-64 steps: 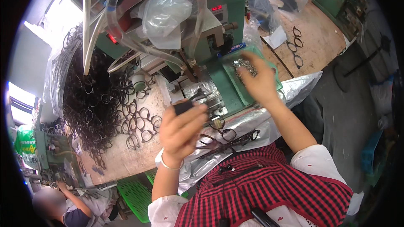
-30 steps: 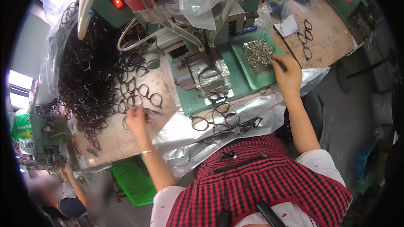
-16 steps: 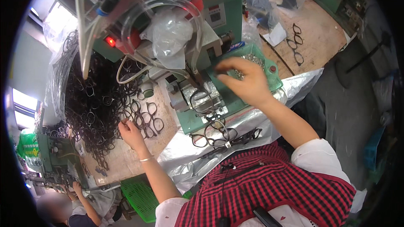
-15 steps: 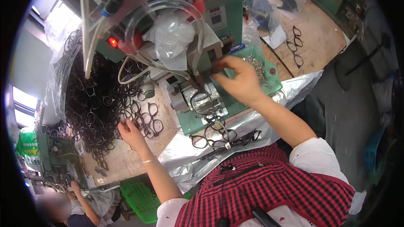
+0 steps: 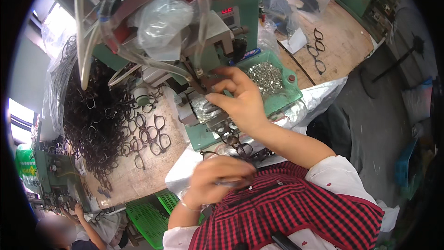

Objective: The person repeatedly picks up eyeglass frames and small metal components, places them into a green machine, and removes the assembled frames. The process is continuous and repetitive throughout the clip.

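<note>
My right hand (image 5: pixel 243 104) reaches in at the working head of a green bench machine (image 5: pixel 249 14). Its thumb and fingers are bent together beside the metal fixture (image 5: pixel 203 110); whatever they pinch is hidden. Dark eyeglass frames (image 5: pixel 243 149) lie just below the fixture, on foil at the table's front edge. My left hand (image 5: pixel 217 178), smeared by motion, is in front of my checked apron. Its fingers are closed on a dark eyeglass frame (image 5: pixel 235 182), of which only a blurred part of the rim shows.
Many dark eyeglass frames (image 5: pixel 92 106) are heaped left of the machine, with loose ones (image 5: pixel 150 133) beside them. A green tray (image 5: pixel 289 96) of small metal parts (image 5: pixel 265 76) stands right. Clear tubes (image 5: pixel 206 23) hang ahead. A green basket (image 5: pixel 143 224) sits below; another person works at far left.
My left hand has come from the loose frames back toward my apron, now with an eyeglass frame. My right hand has moved left, from beside the tray to the fixture. The view has shifted slightly.
</note>
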The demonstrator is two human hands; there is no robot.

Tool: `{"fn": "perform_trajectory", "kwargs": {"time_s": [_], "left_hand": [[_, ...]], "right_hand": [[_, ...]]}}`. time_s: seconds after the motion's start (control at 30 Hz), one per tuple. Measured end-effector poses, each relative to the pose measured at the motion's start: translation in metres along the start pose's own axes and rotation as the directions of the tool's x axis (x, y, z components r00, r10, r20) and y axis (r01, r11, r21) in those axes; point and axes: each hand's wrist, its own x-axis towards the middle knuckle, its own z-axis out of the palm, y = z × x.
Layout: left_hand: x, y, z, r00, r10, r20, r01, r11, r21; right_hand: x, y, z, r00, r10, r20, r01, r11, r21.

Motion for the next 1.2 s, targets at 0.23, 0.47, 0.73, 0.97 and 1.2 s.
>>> {"fn": "perform_trajectory", "kwargs": {"time_s": [0.23,0.47,0.73,0.97,1.2], "left_hand": [[0.0,0.01,-0.011,0.957,0.29,-0.023,-0.241,0.835,0.496],[0.03,-0.045,-0.042,0.877,0.457,0.147,-0.391,0.502,0.772],[0.026,-0.038,-0.041,0.916,0.364,0.167,-0.359,0.563,0.744],[-0.062,-0.026,-0.029,0.859,0.44,-0.262,-0.001,0.513,0.858],[-0.068,0.025,-0.169,0.512,0.507,-0.693,0.612,0.352,0.709]], "right_hand": [[-0.016,-0.033,-0.03,0.987,-0.077,0.139,0.117,0.946,-0.303],[0.003,0.03,-0.149,0.918,-0.317,-0.237,0.101,0.767,-0.633],[0.001,0.045,-0.14,0.914,-0.391,0.11,0.129,0.023,-0.991],[0.007,0.054,-0.133,0.89,-0.45,0.075,0.141,0.114,-0.983],[0.021,0.04,-0.13,0.878,-0.473,0.067,0.202,0.241,-0.949]]}}
